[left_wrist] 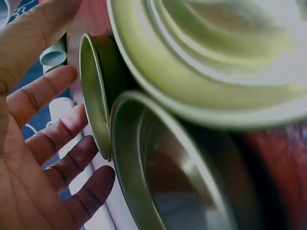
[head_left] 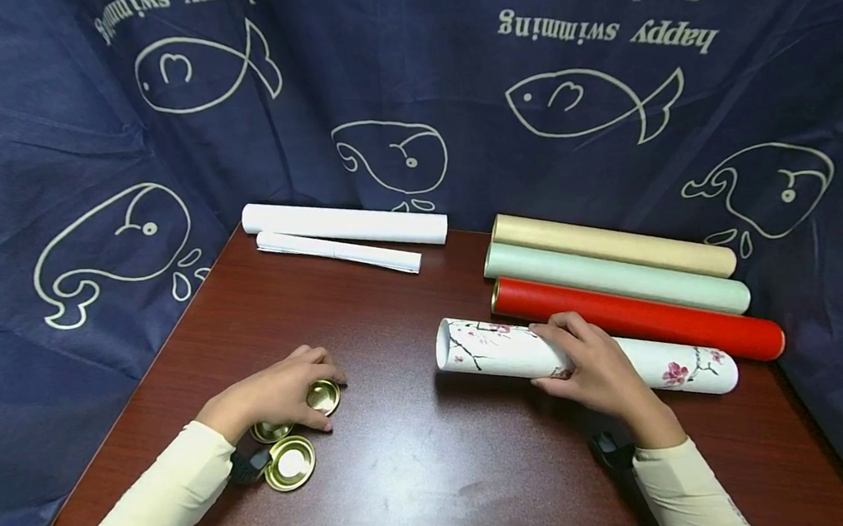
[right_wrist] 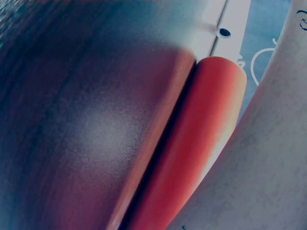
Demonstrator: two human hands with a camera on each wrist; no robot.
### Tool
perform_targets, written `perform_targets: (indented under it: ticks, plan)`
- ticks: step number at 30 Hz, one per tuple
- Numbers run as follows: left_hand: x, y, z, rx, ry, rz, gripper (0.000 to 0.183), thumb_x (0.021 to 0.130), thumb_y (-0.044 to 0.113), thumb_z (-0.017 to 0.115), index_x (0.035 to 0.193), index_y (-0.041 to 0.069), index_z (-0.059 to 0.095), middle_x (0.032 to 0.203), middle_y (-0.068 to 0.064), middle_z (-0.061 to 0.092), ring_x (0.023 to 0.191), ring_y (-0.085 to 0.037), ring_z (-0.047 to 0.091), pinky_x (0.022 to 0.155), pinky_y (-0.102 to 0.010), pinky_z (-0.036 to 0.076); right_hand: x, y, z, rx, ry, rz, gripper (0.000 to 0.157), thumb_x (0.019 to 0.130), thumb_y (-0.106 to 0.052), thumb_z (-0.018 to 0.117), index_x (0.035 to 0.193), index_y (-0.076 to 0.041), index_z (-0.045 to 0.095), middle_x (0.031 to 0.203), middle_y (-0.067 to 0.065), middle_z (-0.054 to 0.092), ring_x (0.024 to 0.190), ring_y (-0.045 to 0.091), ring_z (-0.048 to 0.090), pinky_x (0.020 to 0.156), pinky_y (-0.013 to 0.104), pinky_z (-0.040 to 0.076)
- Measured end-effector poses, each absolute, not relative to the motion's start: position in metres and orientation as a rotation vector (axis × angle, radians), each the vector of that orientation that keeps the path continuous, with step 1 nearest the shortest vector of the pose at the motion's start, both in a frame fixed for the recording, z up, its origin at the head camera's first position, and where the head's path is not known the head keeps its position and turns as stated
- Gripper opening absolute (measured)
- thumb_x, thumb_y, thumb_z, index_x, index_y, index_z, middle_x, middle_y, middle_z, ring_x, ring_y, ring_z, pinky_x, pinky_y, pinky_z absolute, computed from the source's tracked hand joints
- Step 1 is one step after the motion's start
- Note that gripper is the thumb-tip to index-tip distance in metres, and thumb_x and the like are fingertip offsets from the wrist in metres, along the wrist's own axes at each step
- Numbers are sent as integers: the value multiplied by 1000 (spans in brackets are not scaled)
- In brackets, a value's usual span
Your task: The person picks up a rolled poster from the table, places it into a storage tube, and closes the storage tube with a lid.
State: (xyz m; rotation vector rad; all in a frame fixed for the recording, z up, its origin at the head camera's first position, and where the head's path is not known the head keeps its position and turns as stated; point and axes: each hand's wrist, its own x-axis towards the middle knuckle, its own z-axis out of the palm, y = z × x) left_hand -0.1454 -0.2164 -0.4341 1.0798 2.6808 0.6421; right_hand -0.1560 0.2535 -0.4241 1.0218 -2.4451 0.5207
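My left hand (head_left: 278,395) reaches over a shallow round gold metal lid (head_left: 324,397), its thumb and fingers spread to either side. In the left wrist view the fingertips are right at that lid's rim (left_wrist: 82,72), and the fingers are only loosely bent. Two more gold lids lie beside it, one (head_left: 271,431) partly under the hand and another (head_left: 290,463) nearer the wrist. My right hand (head_left: 588,365) grips a white tube with pink blossom print (head_left: 675,372) around its middle. The tube's open end faces left.
Behind the blossom tube lie a red tube (head_left: 645,319), a pale green tube (head_left: 611,277) and a beige tube (head_left: 608,242), side by side. Two white paper rolls, one thick (head_left: 343,222) and one thin (head_left: 338,252), lie at the back left. A blue printed cloth (head_left: 374,67) hangs behind the brown table (head_left: 397,332).
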Motion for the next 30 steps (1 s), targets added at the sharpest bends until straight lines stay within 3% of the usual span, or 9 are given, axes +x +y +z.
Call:
perform_targets:
  ticks: [14,30]
  plan:
    - [-144,-212,-441,1076,2670,610,50,66,27,91,109,16,69,100,5,52,95,-14,47,79,-30,46,-155,254,-425,1023,-2447,515,73,59,-24,91,126,-11,63,111,8,56,87,22,56,69,42,47]
    - [-146,-214,-426,1021,2714,648,45,74,28,87,114,16,68,104,5,51,98,-14,48,83,-33,46,-155,253,-425,1022,-2447,509,72,59,-25,91,124,-11,64,111,7,57,88,21,56,68,42,48]
